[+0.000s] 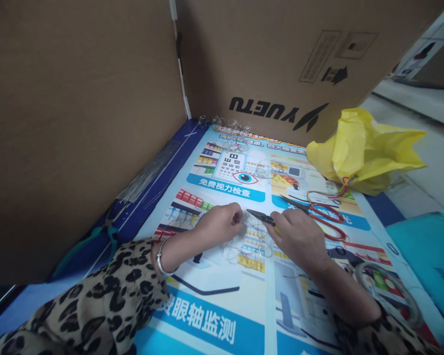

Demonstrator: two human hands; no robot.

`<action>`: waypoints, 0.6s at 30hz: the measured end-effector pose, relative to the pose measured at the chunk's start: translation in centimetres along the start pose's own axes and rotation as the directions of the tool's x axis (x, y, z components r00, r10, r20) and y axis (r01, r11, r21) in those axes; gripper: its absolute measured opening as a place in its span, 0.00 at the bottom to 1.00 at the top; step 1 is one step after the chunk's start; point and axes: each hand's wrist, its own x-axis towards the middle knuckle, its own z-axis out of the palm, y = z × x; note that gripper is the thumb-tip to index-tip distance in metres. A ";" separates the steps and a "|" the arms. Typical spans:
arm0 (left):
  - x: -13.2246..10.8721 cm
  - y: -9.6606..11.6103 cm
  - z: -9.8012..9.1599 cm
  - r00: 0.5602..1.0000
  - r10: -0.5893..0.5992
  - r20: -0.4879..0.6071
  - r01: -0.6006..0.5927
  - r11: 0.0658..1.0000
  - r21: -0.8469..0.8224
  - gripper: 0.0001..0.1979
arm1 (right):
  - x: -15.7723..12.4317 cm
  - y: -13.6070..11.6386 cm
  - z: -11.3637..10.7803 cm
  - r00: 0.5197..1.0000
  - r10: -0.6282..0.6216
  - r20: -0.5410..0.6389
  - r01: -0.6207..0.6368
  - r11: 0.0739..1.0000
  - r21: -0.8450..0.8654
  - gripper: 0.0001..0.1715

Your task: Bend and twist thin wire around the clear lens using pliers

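My right hand [299, 234] is wrapped round a pair of needle-nose pliers [259, 216], whose dark jaws point left. Just left of the jaw tips, my left hand [224, 222] is closed in a pinch. Fine bent wire [257, 241] spreads in loops beside and below its fingers and seems to be held there; the exact grip is too fine to see. Whether the pliers touch the wire cannot be told. Scissors with red handles [331, 222] lie just beyond my right hand.
Cardboard walls [244, 59] stand behind and left. A yellow bag [355, 153] sits at right, a turquoise item [429, 261] nearer. Teal-handled pliers [92, 244] and straight wires [148, 175] lie left. Wire shapes [237, 140] rest on the printed poster [222, 315]; a wire coil [410, 301] lies near my right forearm.
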 end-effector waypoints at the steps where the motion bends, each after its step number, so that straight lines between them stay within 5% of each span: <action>1: 0.0 0.0 0.0 1.000 0.005 -0.003 -0.005 1.000 0.006 0.04 | 0.0 0.1 0.0 1.000 -0.009 -0.006 0.009 1.000 -0.008 0.14; 18: -0.3 -0.3 0.1 0.999 0.029 -0.016 -0.029 0.999 -0.030 0.07 | 0.1 0.3 -0.8 0.992 -0.079 -0.095 0.063 0.985 -0.157 0.12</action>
